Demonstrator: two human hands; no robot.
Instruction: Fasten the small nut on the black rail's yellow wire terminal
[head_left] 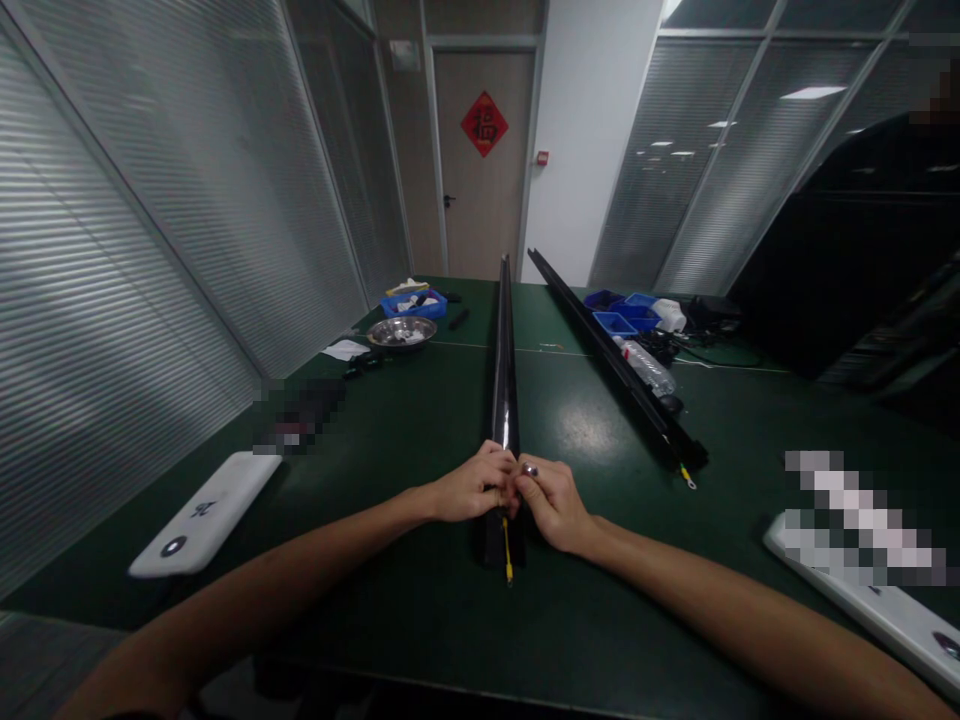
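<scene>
A long black rail [504, 350] lies lengthwise on the dark green table, its near end between my hands. My left hand [476, 486] is closed, its fingers curled over the rail near that end. Pressed against it, my right hand [555, 505] is closed too, thumb against the bent fingers. A small shiny metal piece [529, 469] shows at the right fingers; I cannot tell whether it is a worn ring or a held part. What lies between the fingertips is hidden. From beneath the hands, a yellow wire [508, 548] with a ring terminal runs toward me.
A second black rail [611, 355] with a yellow-sleeved ring terminal lies to the right. Beyond it are blue bins [630, 315] and a plastic bottle [646, 368]. At left are a metal bowl [403, 333], a blue tray [414, 305] and a white device [206, 515]. A person in dark clothing [832, 230] stands at right.
</scene>
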